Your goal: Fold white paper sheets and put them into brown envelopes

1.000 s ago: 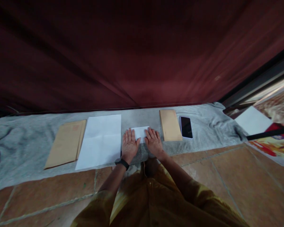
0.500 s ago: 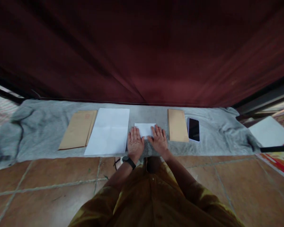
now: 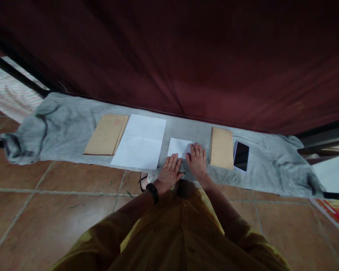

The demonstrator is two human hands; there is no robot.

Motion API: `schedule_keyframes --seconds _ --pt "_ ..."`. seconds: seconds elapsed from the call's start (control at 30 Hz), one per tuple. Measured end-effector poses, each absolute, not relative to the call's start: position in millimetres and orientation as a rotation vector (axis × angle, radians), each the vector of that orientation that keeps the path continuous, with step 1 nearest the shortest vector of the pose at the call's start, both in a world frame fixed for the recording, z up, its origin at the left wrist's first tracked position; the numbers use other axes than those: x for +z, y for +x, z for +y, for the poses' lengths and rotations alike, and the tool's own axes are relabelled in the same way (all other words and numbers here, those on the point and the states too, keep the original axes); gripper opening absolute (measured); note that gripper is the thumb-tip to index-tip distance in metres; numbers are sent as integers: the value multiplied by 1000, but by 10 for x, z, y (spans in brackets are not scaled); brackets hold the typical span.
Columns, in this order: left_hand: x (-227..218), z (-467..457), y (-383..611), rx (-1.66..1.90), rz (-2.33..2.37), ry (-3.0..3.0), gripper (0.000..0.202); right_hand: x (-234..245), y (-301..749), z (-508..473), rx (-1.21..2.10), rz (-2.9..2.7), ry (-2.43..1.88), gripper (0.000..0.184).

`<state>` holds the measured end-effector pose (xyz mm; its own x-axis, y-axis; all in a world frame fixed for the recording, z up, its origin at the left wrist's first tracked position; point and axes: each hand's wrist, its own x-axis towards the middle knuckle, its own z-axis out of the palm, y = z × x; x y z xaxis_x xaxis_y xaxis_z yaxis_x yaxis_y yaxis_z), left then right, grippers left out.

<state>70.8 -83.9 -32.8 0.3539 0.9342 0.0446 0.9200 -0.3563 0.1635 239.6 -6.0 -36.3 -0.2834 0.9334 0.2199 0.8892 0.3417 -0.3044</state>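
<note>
So the small white paper (image 3: 178, 146) is lying flat on the grey cloth (image 3: 274, 165), right in front of the person, and both hands are resting on it palms down. The left hand (image 3: 168, 174) is covering the near edge, fingers lying close together and thumb sticking out to the side; the right hand (image 3: 197, 161) is sitting over the right end with its fingers a bit spread. Neither one is pinching anything. Progress-wise, I'm guessing the folding on this piece is mostly done, since it's looking small and neat, but I can't tell how many layers are hiding under there. The big white sheet (image 3: 139, 142) to the left is lying opened out, with what look like faint creases showing, so nothing on that one is being folded down right now. The brown envelopes (image 3: 103, 136) beyond it and the brown envelope stack (image 3: 222, 149) on the right are just lying there untouched, and I can't tell whether anything's inside. The phone (image 3: 241, 156) is sitting just beside that right-hand stack, screen looking dark.
</note>
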Motion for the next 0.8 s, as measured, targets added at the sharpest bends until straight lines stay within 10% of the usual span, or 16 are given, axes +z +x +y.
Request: schedule_keyframes --seconds 0.23,0.8 --pt "-324 -859 693 256 1723 2468 64 -282 2098 113 585 -2582 -975 43" --pt "-341 -868 714 307 1785 2353 65 -428 1908 526 456 -2633 -1033 44"
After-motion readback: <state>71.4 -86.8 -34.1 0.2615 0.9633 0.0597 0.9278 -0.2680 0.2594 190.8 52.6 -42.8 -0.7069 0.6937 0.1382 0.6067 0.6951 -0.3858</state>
